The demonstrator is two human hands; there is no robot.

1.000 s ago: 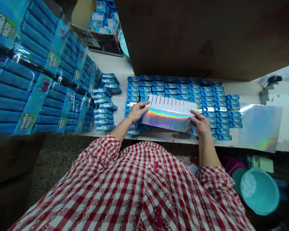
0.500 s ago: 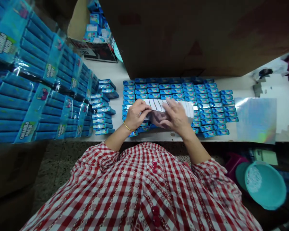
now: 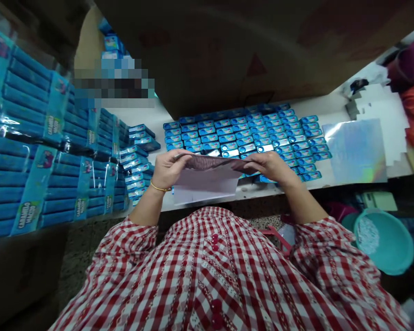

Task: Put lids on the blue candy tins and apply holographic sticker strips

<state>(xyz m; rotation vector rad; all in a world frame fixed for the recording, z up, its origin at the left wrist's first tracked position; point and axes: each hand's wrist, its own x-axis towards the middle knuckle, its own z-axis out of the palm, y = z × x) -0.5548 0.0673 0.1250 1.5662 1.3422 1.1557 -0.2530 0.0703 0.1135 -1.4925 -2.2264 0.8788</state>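
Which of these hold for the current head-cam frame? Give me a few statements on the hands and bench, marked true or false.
1. The left hand and right hand hold one foil sheet between them. True.
2. A gold bangle sits on the right wrist. False: it is on the left wrist.
3. A loose holographic sheet lies on the bench to the right of the blue boxes. True.
4. The teal basin stands on the bench. False: it sits below the bench, at the right.
5. The plastic-wrapped blue bundles are right of the hands. False: they are to the left.
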